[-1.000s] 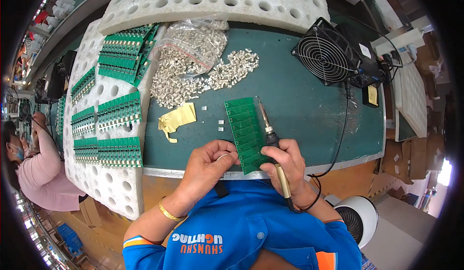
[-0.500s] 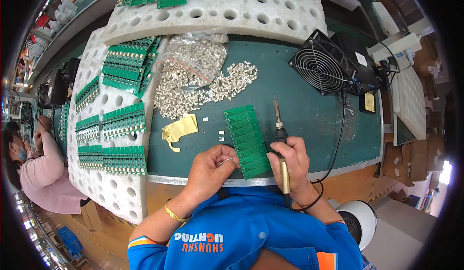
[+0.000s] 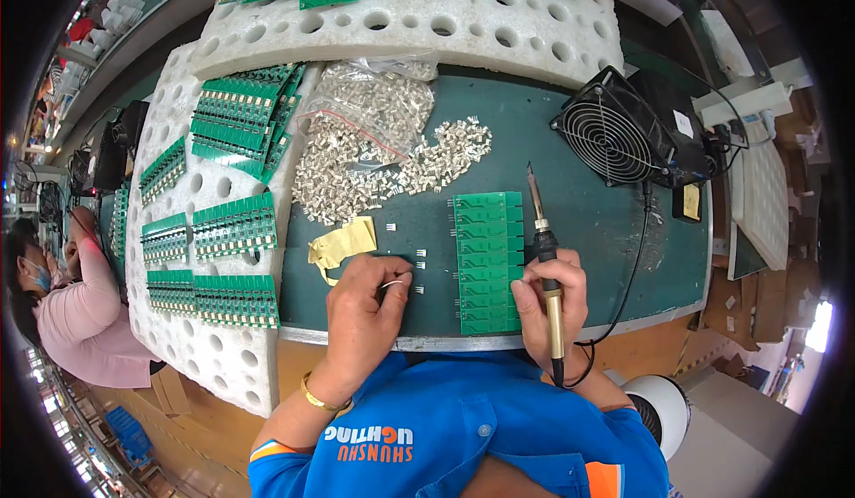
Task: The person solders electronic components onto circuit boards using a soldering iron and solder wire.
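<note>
A green circuit board panel [image 3: 488, 266] with faint track lines lies near the table's front edge. Small pins poke out along its left side. My right hand [image 3: 554, 300] wraps round a soldering iron [image 3: 553, 311] with a gold-coloured handle, its tip pointing away from me. The thumb and fingertips of that hand meet the panel's right edge. Left of the panel, my left hand [image 3: 363, 306] is closed in a pinch on a thin pale solder wire [image 3: 393, 283]. Loose white pin connectors [image 3: 421, 253] lie between this hand and the panel, and another sits farther back.
A heap of white connectors [image 3: 334, 173] spills beside a clear plastic bag [image 3: 378, 106]. Crumpled yellow paper [image 3: 343, 241] lies nearer. White foam slabs [image 3: 207, 346] carry more boards at left and back. A black fan [image 3: 606, 128] stands right, its cable beside my arm. Another person [image 3: 80, 320] sits left.
The panel has turned from slanted to nearly straight. My left hand has drawn away from its left edge, still pinching the wire. The iron stays in my right hand, slightly farther right.
</note>
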The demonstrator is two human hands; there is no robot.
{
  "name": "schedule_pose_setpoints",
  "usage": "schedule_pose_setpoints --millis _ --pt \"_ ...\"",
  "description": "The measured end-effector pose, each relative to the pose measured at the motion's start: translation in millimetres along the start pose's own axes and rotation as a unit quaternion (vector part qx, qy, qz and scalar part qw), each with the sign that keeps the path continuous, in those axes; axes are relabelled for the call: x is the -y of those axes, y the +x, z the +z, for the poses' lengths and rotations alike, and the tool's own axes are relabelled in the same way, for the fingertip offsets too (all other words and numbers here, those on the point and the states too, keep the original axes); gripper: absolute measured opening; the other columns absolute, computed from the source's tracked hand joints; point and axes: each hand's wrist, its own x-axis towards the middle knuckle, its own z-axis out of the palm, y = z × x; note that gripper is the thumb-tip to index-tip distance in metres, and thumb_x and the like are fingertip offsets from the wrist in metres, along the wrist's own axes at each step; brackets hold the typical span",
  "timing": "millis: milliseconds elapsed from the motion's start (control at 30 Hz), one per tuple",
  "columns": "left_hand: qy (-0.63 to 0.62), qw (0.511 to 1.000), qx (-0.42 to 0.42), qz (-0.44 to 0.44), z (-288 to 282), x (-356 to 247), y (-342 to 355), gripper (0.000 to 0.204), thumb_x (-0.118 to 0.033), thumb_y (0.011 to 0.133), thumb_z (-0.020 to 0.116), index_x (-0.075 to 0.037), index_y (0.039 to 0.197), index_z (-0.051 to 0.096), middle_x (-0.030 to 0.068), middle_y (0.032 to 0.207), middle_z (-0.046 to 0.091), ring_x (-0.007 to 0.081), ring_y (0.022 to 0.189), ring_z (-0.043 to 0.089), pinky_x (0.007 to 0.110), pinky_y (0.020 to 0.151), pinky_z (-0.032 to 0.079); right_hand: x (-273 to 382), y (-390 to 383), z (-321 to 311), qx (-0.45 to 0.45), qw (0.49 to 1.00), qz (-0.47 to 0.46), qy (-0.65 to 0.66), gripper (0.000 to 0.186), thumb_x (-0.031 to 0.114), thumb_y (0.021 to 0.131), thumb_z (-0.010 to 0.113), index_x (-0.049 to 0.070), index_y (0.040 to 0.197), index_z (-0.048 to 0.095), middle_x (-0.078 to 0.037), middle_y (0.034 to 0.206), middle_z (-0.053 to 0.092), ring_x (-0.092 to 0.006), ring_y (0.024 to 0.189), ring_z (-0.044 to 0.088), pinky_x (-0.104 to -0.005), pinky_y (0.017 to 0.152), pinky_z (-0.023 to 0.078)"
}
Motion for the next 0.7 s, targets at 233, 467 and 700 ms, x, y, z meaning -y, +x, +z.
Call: schedule_pose_setpoints --millis 233,467,700 --pt "0.078 0.995 -0.005 0.057 14.4 -4.3 8.2 0.014 0.001 0.079 0.073 -0.003 0.092 0.069 0.0114 0.084 0.064 0.0255 0.069 0.064 0.033 0.061 0.051 2.4 6.4 1.5 -0.006 1.0 -0.024 0.002 0.031 -0.002 0.085 0.071 0.004 0.11 0.054 -0.011 0.092 0.054 -0.0149 0.072 0.054 -0.0275 0.063 0.046" --pt "0.069 0.994 0.002 0.086 12.1 1.7 9.6 0.015 -0.001 0.082 0.073 -0.002 0.095 0.066 0.0102 0.089 0.068 0.0223 0.071 0.066 0.032 0.061 0.051 2.8 8.7 3.2 0.01 0.999 -0.025 0.02 0.031 -0.001 0.086 0.07 0.005 0.111 0.054 -0.01 0.09 0.055 -0.016 0.075 0.054 -0.0275 0.063 0.045" --pt "-0.368 0.91 0.101 -0.162 5.9 2.9 16.8 0.015 -0.003 0.087 0.072 -0.002 0.099 0.063 0.0046 0.098 0.071 0.0082 0.085 0.066 0.022 0.076 0.051 7.3 11.3 6.2 0.011 0.993 0.021 0.117 0.03 0.001 0.089 0.068 0.004 0.114 0.051 -0.009 0.099 0.051 -0.0105 0.077 0.051 -0.0238 0.064 0.045"
